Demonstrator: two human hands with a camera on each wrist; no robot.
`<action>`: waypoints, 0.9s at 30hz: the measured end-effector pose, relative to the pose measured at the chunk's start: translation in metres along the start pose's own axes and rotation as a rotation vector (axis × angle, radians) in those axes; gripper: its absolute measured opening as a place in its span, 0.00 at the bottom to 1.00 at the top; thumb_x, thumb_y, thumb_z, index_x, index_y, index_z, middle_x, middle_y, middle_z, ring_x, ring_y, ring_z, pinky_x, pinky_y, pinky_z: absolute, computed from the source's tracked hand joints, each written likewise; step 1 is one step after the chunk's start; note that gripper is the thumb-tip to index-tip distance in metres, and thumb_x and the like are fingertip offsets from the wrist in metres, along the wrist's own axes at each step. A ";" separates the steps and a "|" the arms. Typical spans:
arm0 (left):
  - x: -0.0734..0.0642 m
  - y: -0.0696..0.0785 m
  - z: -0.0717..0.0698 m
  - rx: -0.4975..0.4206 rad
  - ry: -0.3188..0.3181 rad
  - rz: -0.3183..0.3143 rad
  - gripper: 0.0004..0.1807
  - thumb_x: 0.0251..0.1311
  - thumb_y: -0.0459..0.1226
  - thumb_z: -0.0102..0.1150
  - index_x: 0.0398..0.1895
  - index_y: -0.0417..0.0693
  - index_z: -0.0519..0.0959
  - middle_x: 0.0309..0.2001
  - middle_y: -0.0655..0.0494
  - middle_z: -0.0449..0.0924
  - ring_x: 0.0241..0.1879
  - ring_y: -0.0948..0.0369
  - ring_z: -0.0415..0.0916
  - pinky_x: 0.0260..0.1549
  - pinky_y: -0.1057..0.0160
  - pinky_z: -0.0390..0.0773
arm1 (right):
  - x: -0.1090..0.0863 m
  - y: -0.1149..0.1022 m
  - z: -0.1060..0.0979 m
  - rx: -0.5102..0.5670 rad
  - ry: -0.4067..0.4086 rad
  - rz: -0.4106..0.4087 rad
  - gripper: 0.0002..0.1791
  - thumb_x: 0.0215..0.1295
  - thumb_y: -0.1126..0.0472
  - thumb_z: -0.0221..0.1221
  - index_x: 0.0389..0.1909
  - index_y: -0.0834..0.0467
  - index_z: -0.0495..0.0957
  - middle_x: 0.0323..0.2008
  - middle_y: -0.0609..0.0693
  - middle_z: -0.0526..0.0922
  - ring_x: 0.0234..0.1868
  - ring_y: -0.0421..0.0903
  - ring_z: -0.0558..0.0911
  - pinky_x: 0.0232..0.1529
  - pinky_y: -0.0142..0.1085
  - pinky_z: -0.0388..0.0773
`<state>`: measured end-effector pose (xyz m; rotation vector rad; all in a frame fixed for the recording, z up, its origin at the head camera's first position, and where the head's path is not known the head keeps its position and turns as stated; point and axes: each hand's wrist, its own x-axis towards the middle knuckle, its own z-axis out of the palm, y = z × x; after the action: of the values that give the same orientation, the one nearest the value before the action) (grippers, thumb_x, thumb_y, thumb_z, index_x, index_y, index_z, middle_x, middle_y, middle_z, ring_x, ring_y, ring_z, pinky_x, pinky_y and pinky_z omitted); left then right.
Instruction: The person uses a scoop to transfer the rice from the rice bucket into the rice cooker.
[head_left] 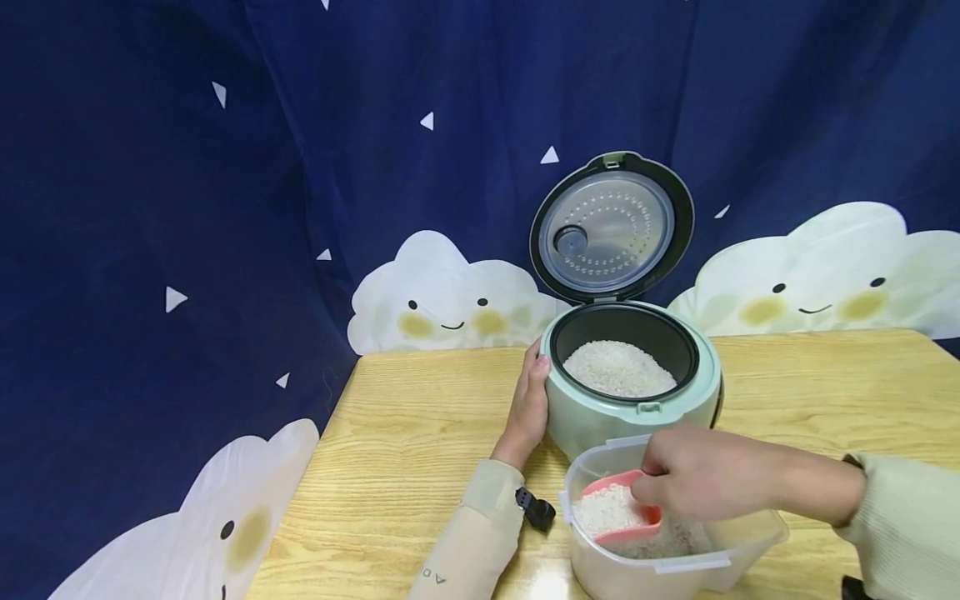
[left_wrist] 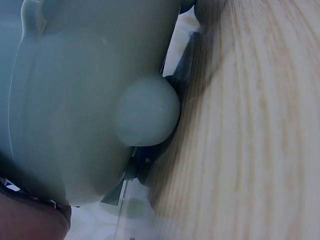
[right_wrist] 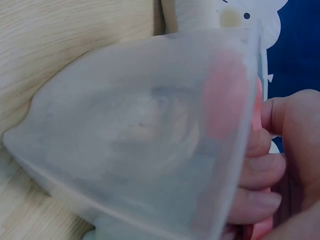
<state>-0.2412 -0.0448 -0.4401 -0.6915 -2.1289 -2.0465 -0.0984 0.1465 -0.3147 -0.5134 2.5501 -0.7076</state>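
A pale green rice cooker (head_left: 630, 425) stands on the table with its lid (head_left: 611, 229) up. White rice (head_left: 618, 368) lies in its dark inner pot. My left hand (head_left: 529, 404) rests against the cooker's left side; in the left wrist view the cooker's body (left_wrist: 85, 100) fills much of the picture. In front of the cooker is a translucent plastic bin (head_left: 645, 575) with rice in its bottom. My right hand (head_left: 705, 475) grips a pink scoop (head_left: 630, 533) heaped with rice, low inside the bin. Through the bin's cloudy wall (right_wrist: 125, 125) the pink scoop shows in the right wrist view.
The wooden table (head_left: 420, 417) reaches out left and right of the cooker. Behind it hangs a dark blue curtain (head_left: 420, 183) with white triangles and smiling clouds. The bin stands close against the cooker's front.
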 end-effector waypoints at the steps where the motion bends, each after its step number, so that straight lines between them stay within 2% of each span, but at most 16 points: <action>1: 0.000 0.000 0.000 -0.002 0.000 0.004 0.33 0.74 0.51 0.29 0.81 0.57 0.57 0.80 0.54 0.61 0.79 0.54 0.58 0.80 0.46 0.53 | -0.001 0.000 -0.001 0.002 0.002 0.004 0.23 0.65 0.52 0.59 0.10 0.46 0.69 0.10 0.35 0.57 0.15 0.37 0.53 0.17 0.31 0.45; 9: 0.000 -0.001 0.000 -0.008 -0.003 0.015 0.33 0.75 0.51 0.29 0.81 0.57 0.57 0.79 0.54 0.62 0.78 0.54 0.59 0.80 0.47 0.54 | -0.008 0.000 -0.008 -0.037 0.040 0.062 0.20 0.65 0.52 0.60 0.12 0.47 0.75 0.11 0.38 0.57 0.15 0.38 0.54 0.18 0.31 0.48; 12: 0.000 0.000 0.000 -0.004 -0.006 0.007 0.33 0.75 0.51 0.29 0.81 0.57 0.56 0.80 0.55 0.61 0.79 0.55 0.59 0.80 0.46 0.53 | -0.012 0.002 -0.011 -0.046 0.058 0.040 0.19 0.65 0.53 0.59 0.12 0.47 0.76 0.12 0.38 0.56 0.15 0.38 0.54 0.18 0.31 0.48; 16: 0.001 0.001 0.000 -0.001 -0.008 -0.003 0.33 0.75 0.52 0.28 0.81 0.59 0.56 0.80 0.56 0.60 0.79 0.56 0.59 0.80 0.47 0.53 | -0.016 0.006 -0.018 -0.021 0.057 0.052 0.17 0.66 0.53 0.59 0.16 0.47 0.80 0.13 0.39 0.57 0.16 0.39 0.55 0.18 0.31 0.51; 19: 0.001 0.001 0.000 -0.002 -0.007 -0.003 0.34 0.74 0.52 0.28 0.81 0.58 0.56 0.80 0.56 0.60 0.79 0.55 0.58 0.80 0.47 0.53 | -0.020 0.009 -0.024 -0.001 0.058 0.093 0.13 0.67 0.53 0.58 0.23 0.47 0.84 0.15 0.41 0.60 0.18 0.40 0.59 0.19 0.32 0.54; 27: 0.000 0.000 0.001 -0.010 0.003 -0.001 0.34 0.74 0.51 0.29 0.81 0.56 0.56 0.80 0.54 0.61 0.79 0.54 0.58 0.80 0.47 0.52 | -0.029 0.021 -0.034 0.014 0.080 0.118 0.13 0.68 0.54 0.55 0.24 0.48 0.83 0.15 0.42 0.60 0.17 0.40 0.58 0.18 0.32 0.53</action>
<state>-0.2411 -0.0440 -0.4404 -0.6892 -2.1188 -2.0591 -0.0965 0.1899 -0.2915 -0.3332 2.6224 -0.7155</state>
